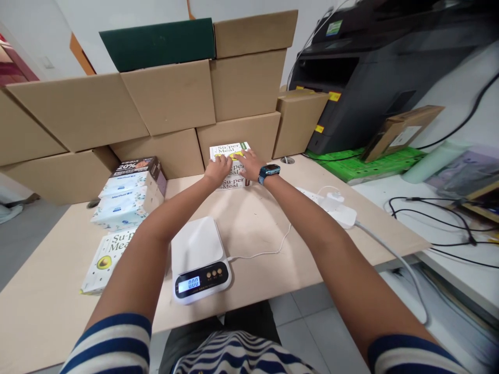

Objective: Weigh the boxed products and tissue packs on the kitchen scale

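Both arms reach forward to a small stack of white Su-per Meal boxes against the cardboard boxes. My left hand [219,167] grips the left part of the upper Su-per Meal box [228,149], fingers bent over it. On its right part lies my right hand [250,165], fingers closed on the box near a yellow strip. A lower Su-per Meal box [233,183] shows beneath the hands. Nearer to me stands a white digital scale [197,241] with a bare plate, its display reading 0.00. Another Su-per Meal box [105,262] with an avocado picture lies partly behind my left forearm.
Tissue packs [125,205] are stacked at the left beside a dark box [136,165]. Large cardboard boxes [167,98] wall off the table's back. To the right are a white power strip [339,213] with cables and a black printer [351,88].
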A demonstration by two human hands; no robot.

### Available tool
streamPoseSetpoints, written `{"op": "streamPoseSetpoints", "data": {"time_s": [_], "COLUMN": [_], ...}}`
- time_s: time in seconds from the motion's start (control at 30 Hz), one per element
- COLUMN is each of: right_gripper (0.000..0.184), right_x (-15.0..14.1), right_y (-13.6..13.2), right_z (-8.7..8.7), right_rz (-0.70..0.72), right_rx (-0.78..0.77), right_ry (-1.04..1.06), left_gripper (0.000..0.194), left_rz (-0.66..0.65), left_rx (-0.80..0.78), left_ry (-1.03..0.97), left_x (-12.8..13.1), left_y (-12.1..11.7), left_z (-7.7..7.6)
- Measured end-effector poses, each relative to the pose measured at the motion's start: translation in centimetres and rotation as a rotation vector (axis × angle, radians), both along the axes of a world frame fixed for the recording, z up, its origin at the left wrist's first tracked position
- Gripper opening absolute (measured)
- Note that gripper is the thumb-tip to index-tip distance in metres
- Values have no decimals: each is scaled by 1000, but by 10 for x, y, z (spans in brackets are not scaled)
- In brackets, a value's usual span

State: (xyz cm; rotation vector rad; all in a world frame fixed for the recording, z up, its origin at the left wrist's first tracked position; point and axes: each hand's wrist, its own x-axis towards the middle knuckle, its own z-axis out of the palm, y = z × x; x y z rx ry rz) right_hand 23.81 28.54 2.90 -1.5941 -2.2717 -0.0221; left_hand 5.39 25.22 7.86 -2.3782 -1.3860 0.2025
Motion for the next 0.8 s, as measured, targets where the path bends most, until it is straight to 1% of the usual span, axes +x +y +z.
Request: {"op": "streamPoseSetpoints", "data": {"time_s": [0.17, 0.3, 0.47, 0.8], "right_gripper": [89, 90, 98, 97], "right_x": [2, 1, -1, -5], "right_y": [-1, -2, -4, -8], "right_z": [3, 3, 2, 5], "right_rz": [0, -7, -9, -29], "right_rx": [-23, -29, -25, -39], "right_ry": [-8, -19, -35, -61], "left_gripper": [66, 69, 72, 71], "left_rz": [-1, -11, -11, -14], "left_rx": [21, 16, 18, 21], "left_ry": [-18, -16, -23, -64], "left_x": [0, -1, -2, -1], "left_y": [-2, 0, 2, 4], "left_z": [-3, -4, -6, -10]}}
